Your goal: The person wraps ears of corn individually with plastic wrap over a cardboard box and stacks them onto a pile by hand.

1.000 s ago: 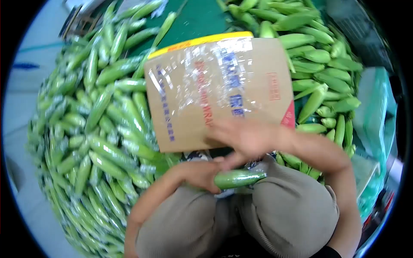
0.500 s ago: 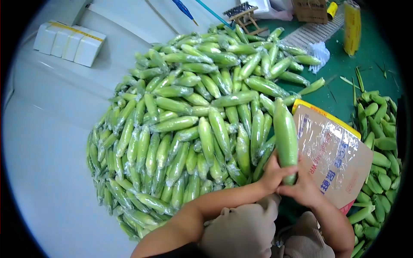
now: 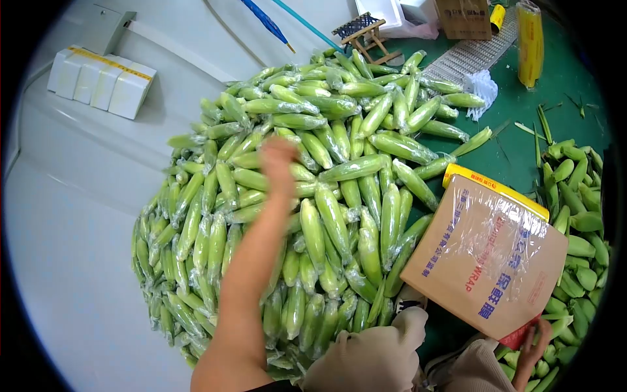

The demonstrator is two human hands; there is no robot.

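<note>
My left hand (image 3: 278, 155) is stretched over the upper part of a large pile of plastic-wrapped corn cobs (image 3: 326, 222), its fingers smeared by motion, so what it holds cannot be made out. At the lower right, my right hand (image 3: 535, 344) is by the red corner of a cardboard box (image 3: 486, 255), beside the unwrapped corn (image 3: 578, 251). Its fingers are apart, with nothing between them. Clear film covers part of the box top, and a yellow strip (image 3: 496, 189) runs along its far edge.
White packs (image 3: 101, 81) lie at the upper left. A small wooden stand (image 3: 371, 40), a crumpled plastic piece (image 3: 482, 93) and a yellow roll in film (image 3: 530, 46) are at the back. A blue umbrella (image 3: 264, 19) lies behind the pile.
Both hands held one wrapped cob upright near the box. Now they are apart: my left hand has moved up and left over the pile, my right hand down and right to the box corner.
</note>
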